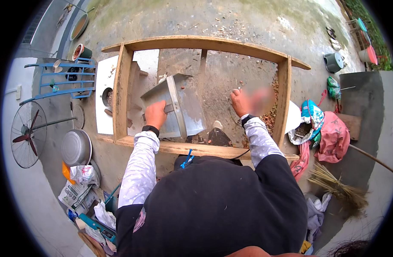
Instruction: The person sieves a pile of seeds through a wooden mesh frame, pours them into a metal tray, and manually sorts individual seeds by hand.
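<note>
A wooden-framed sieve with wire mesh lies before me. My left hand is closed round the handle of a metal dustpan, whose pan lies over the mesh with a small reddish piece in it. Over the right half of the mesh is my right hand, fingers bent together; a blurred patch beside it hides what it may hold. Small brown and reddish pieces are heaped along the frame's right side.
Left of the sieve are a white board, a blue metal rack, a fan and a metal basin. To the right lie a pink sack, a straw broom and a grey-green stool.
</note>
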Tool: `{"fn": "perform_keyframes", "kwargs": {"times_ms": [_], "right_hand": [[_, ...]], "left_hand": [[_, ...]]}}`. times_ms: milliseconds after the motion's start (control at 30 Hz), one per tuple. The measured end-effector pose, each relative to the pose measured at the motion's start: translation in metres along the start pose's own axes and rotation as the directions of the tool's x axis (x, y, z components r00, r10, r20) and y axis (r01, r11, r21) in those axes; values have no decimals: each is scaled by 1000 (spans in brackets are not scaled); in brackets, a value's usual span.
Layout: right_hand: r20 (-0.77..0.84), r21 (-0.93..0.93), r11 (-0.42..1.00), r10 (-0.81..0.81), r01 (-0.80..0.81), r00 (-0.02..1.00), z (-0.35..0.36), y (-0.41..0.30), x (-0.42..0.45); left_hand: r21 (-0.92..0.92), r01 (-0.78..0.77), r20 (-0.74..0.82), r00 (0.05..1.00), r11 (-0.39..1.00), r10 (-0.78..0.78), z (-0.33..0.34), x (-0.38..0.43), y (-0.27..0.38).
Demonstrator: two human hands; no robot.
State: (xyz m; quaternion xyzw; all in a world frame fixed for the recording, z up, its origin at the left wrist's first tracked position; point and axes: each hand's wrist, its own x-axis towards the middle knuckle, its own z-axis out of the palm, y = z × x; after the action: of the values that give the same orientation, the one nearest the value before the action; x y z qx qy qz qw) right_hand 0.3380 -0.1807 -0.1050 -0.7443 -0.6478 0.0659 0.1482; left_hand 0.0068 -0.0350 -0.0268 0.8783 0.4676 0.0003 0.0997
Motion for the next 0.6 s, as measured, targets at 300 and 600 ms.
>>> {"fn": "perform_keyframes", "kwargs": {"times_ms": [300,600], "right_hand": [[30,236,917,322,-320,946,-4,6,5],[178,334,943,-60,-3,982,2,-26,-11]], "left_hand": [[23,-15,1,1000,1000,15,0,2,-1],[55,4,37,999,999,-6,5,-1,-6]]}}
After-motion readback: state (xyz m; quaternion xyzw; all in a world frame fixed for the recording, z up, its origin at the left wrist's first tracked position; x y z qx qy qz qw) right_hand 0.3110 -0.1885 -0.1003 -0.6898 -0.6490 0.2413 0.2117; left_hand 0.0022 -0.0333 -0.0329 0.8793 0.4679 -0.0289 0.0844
